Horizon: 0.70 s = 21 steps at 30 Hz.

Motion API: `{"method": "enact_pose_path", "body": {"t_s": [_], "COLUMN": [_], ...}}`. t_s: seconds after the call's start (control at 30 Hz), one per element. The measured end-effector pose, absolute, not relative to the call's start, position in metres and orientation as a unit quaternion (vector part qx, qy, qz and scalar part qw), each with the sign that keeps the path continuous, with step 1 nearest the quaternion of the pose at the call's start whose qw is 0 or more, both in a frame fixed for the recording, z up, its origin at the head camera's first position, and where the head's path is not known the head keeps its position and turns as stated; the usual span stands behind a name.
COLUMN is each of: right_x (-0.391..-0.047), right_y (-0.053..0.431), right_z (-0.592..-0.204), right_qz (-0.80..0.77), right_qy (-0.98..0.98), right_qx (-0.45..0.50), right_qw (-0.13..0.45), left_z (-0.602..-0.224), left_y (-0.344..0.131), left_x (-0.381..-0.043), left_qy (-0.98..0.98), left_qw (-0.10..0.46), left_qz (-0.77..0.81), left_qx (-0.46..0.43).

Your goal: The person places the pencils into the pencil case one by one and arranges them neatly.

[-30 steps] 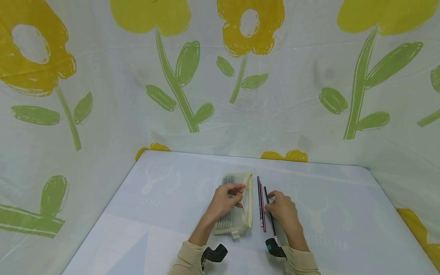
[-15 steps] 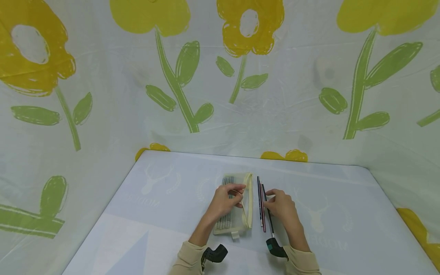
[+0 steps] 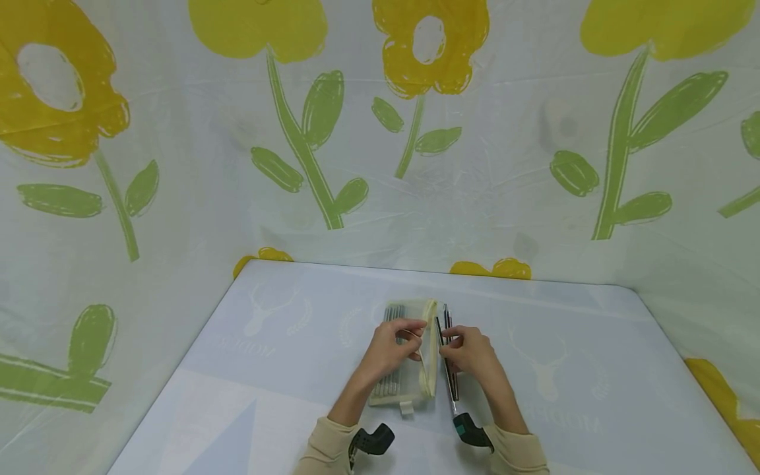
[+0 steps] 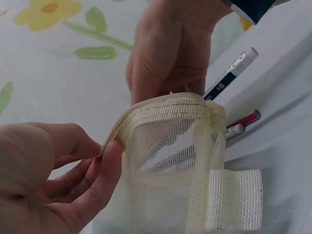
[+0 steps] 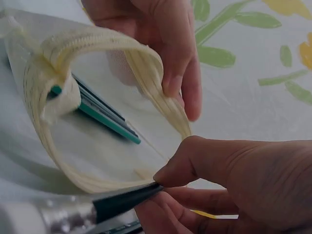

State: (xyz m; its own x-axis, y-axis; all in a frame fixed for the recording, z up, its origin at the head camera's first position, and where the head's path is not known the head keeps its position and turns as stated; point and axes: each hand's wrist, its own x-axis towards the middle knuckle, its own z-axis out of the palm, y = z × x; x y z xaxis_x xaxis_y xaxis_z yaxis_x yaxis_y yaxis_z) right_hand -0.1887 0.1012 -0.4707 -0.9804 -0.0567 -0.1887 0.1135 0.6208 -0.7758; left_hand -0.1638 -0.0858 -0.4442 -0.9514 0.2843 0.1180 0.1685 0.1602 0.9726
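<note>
A cream mesh pencil case [image 3: 433, 376] lies on the table with its zipped mouth held wide. My left hand [image 3: 388, 346] pinches the zipper edge [image 4: 165, 105] between thumb and fingers. Several pencils [image 5: 109, 119] are inside the case, along its left side. Between thumb and fingers, my right hand [image 3: 475, 353] holds a dark green pencil [image 5: 124, 201] with a metal ferrule and white eraser. It is right at the open mouth in the right wrist view, its far end hidden by my fingers.
Beside the case, partly under my right hand, lie more pencils, one with a red end [image 4: 248, 118]. A fabric tab [image 4: 236, 200] sticks out from the case's near end. Black wrist cameras [image 3: 373, 439] sit on both wrists. A flowered curtain [image 3: 451, 218] stands behind the table.
My right hand has moved left with the pencil, from right of the loose pencils to over them and up to the case's edge. My left hand has stayed nearly still on the zipper edge.
</note>
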Motion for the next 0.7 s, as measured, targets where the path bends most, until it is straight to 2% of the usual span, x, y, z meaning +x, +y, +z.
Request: {"method": "enact_pose_path", "body": {"t_s": [0.33,0.7], "right_x": [-0.190,-0.193], "right_y": [0.095,0.090], "right_z": [-0.472,-0.477], "right_qz": [-0.472,-0.486], "right_qy": [0.876,0.873], "right_qx": [0.016,0.014], "right_qw": [0.102,0.030], "left_z": [-0.463,-0.474], "left_y": [-0.082,-0.080], "left_x": [-0.172,-0.177], "left_qy": [0.758,0.761], "left_qw": [0.052,0.059], "left_qz": [0.632,0.625], "left_qx": [0.150,0.164]}}
